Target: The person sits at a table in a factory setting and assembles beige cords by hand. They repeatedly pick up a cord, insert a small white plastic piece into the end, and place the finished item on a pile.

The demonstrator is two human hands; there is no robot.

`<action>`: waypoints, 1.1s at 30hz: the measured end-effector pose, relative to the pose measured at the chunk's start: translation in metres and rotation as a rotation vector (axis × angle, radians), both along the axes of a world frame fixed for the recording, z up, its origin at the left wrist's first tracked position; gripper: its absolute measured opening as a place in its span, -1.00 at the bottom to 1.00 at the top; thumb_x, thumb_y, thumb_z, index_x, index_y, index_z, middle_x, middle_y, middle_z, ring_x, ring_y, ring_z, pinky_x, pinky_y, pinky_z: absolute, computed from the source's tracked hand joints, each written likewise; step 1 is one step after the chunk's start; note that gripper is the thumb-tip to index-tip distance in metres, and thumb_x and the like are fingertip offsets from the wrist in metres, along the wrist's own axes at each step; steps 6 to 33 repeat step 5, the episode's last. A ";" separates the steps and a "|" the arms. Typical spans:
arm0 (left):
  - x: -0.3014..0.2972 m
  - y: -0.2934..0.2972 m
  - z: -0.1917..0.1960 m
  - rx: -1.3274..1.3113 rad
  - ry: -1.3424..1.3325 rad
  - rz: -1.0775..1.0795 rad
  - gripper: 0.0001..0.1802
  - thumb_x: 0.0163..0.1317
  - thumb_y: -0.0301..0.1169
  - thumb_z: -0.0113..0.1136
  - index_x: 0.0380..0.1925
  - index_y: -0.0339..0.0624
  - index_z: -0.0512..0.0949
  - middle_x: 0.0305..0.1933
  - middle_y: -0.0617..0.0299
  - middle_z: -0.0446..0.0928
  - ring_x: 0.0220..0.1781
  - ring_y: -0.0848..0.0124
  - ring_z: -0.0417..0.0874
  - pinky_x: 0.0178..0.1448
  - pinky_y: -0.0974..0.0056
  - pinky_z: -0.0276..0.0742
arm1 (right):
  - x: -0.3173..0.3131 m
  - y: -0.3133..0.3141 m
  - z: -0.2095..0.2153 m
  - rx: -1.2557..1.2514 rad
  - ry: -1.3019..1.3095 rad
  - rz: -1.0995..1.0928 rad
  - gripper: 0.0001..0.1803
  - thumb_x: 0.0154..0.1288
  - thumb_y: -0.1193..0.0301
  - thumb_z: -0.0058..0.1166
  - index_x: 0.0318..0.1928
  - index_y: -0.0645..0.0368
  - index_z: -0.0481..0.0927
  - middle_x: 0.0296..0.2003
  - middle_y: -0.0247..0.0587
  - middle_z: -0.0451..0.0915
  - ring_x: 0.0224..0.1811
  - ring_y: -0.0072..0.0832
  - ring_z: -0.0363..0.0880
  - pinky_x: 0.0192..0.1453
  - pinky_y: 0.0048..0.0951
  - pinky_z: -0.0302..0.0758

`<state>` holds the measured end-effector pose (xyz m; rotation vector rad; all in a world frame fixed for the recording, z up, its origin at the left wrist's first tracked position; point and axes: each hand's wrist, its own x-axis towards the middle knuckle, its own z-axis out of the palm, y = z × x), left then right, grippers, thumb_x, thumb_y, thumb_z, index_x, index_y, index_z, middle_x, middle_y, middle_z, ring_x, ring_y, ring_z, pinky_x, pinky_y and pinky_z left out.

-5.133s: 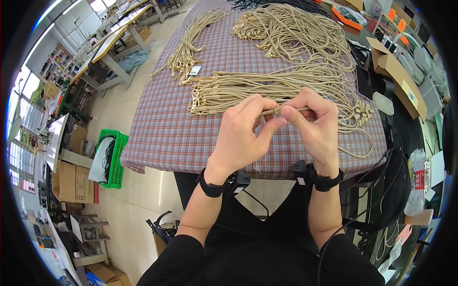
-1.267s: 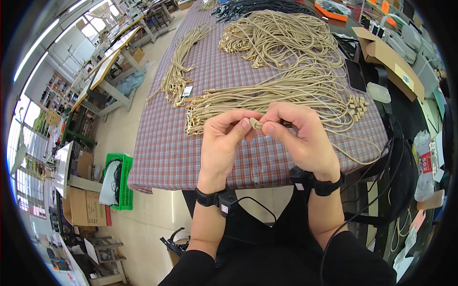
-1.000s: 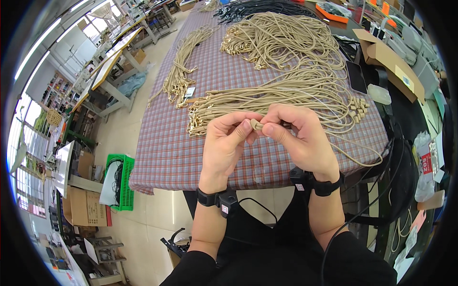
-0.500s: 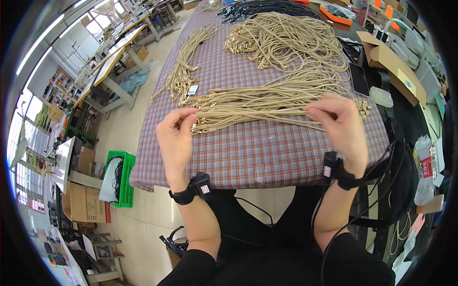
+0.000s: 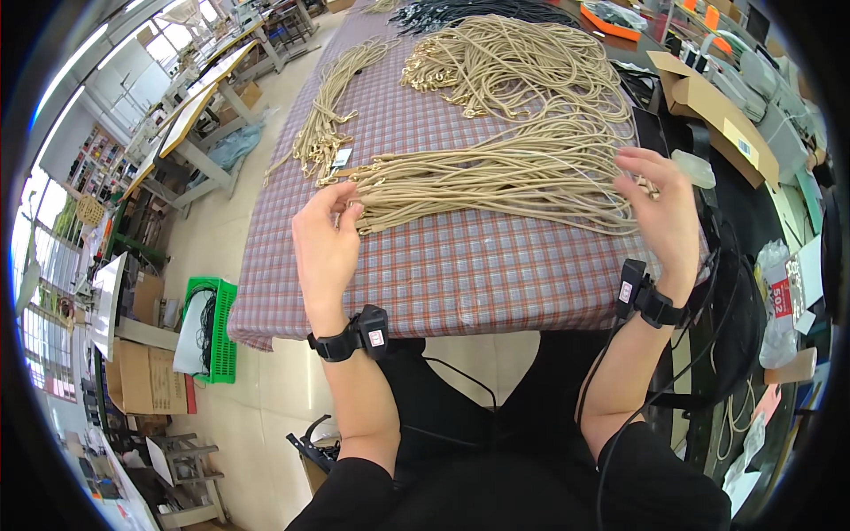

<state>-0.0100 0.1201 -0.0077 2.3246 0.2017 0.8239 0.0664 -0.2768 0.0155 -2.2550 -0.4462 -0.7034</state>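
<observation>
Beige cords (image 5: 496,181) with gold metal clasps lie side by side in a long bundle across the checked tablecloth. My left hand (image 5: 325,248) is at the clasp end of this bundle, fingers loosely curled and thumb a little apart from them; nothing shows plainly between them. At the looped right end, my right hand (image 5: 666,212) has its thumb and fingers apart, close beside the cords. Behind the bundle is a large heap of beige cords (image 5: 540,71). A smaller bunch of cords (image 5: 332,97) with gold clasps lies at the left, near a small white tag (image 5: 342,157).
Black cords (image 5: 478,13) are piled at the table's far end. A cardboard box (image 5: 717,115) and a clear plastic container (image 5: 693,168) stand on the right. On the floor at left is a green crate (image 5: 226,332). Cables run from my wrist straps.
My right hand has moved right and opened from a pinch on a cord. My left fingers have loosened at the clasp end. The whole view has shifted slightly.
</observation>
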 end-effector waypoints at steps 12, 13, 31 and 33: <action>-0.004 -0.009 0.002 0.229 0.005 0.050 -0.64 0.27 -0.54 0.39 0.08 -0.25 0.72 0.06 -0.05 0.77 0.16 0.24 0.75 0.30 0.13 0.56 | -0.001 -0.014 -0.007 -0.085 0.271 0.012 -0.73 0.30 0.51 0.31 0.00 0.22 0.80 0.14 -0.12 0.77 0.28 -0.16 0.68 0.35 -0.21 0.54; -0.004 -0.009 0.002 0.229 0.005 0.050 -0.64 0.27 -0.54 0.39 0.08 -0.25 0.72 0.06 -0.05 0.77 0.16 0.24 0.75 0.30 0.13 0.56 | -0.001 -0.014 -0.007 -0.085 0.271 0.012 -0.73 0.30 0.51 0.31 0.00 0.22 0.80 0.14 -0.12 0.77 0.28 -0.16 0.68 0.35 -0.21 0.54; -0.004 -0.009 0.002 0.229 0.005 0.050 -0.64 0.27 -0.54 0.39 0.08 -0.25 0.72 0.06 -0.05 0.77 0.16 0.24 0.75 0.30 0.13 0.56 | -0.001 -0.014 -0.007 -0.085 0.271 0.012 -0.73 0.30 0.51 0.31 0.00 0.22 0.80 0.14 -0.12 0.77 0.28 -0.16 0.68 0.35 -0.21 0.54; -0.004 -0.009 0.002 0.229 0.005 0.050 -0.64 0.27 -0.54 0.39 0.08 -0.25 0.72 0.06 -0.05 0.77 0.16 0.24 0.75 0.30 0.13 0.56 | -0.001 -0.014 -0.007 -0.085 0.271 0.012 -0.73 0.30 0.51 0.31 0.00 0.22 0.80 0.14 -0.12 0.77 0.28 -0.16 0.68 0.35 -0.21 0.54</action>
